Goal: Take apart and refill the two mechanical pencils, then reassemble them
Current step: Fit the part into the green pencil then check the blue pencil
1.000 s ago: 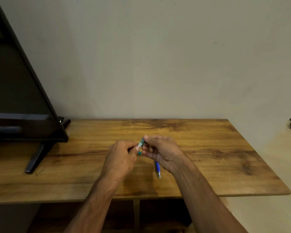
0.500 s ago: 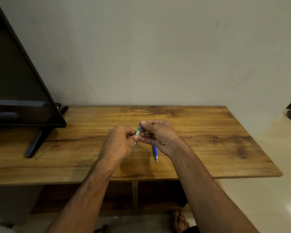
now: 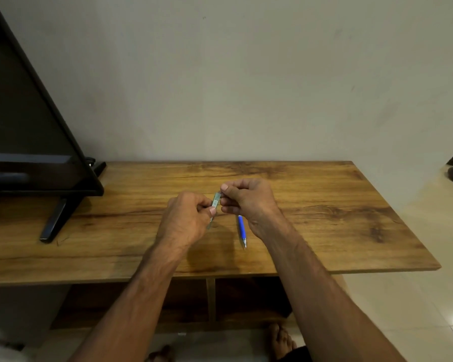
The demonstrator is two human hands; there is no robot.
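Note:
A teal-green mechanical pencil (image 3: 216, 201) with a small white label is held above the middle of the wooden table (image 3: 324, 218). My left hand (image 3: 186, 220) grips its lower part with thumb and curled fingers. My right hand (image 3: 249, 202) pinches its upper end between thumb and forefinger. The pencil's lower tip shows below my left thumb, pointing down toward the table. A blue mechanical pencil (image 3: 241, 230) lies on the table just under my right hand, its silver tip pointing toward me; its far end is hidden by the hand.
A black TV screen (image 3: 32, 131) on a black stand foot (image 3: 55, 220) fills the table's left end. A plain wall rises behind the table. Open shelves sit under the tabletop, with tiled floor and feet below.
The view has tilted down, so table and hands sit lower in relation to the floor. Both hands keep hold of the teal pencil, which now stands more upright. The blue pencil has not moved.

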